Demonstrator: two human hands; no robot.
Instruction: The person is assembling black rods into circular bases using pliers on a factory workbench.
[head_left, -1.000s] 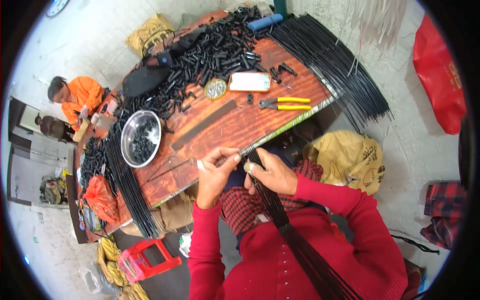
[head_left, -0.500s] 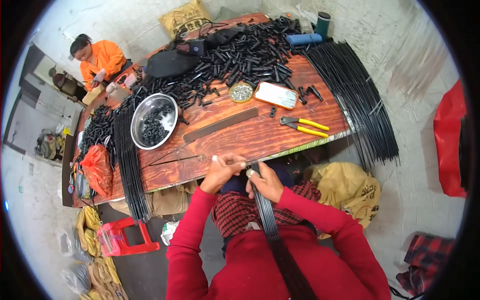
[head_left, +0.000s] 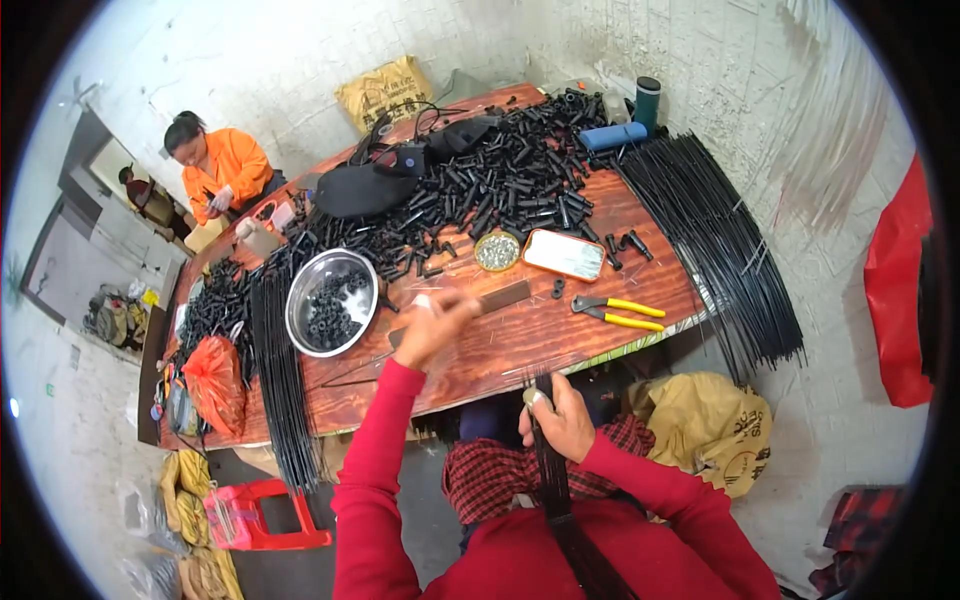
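My right hand (head_left: 564,418) is closed around a bundle of thin black rods (head_left: 552,462), just off the table's near edge. The bundle's upper ends stick out above the thumb, and its lower part runs down along my red top. Over the table, my left hand (head_left: 437,328) is smeared by motion, with something white on one fingertip. Whether it holds anything does not show. Beneath and beside it lies a flat dark bar (head_left: 505,297). A steel bowl (head_left: 296,318) of small black rings stands left of that hand.
Yellow-handled pincers (head_left: 630,312), a white-filled tray (head_left: 563,254) and a round tin (head_left: 497,251) lie on the table. Black tubular parts (head_left: 490,180) heap behind them. Rod stacks (head_left: 715,240) overhang the right edge. A co-worker in orange (head_left: 235,165) sits far left.
My left hand has left the bundle's end and moved up over the table. The right hand still grips the bundle. The whole view has shifted slightly.
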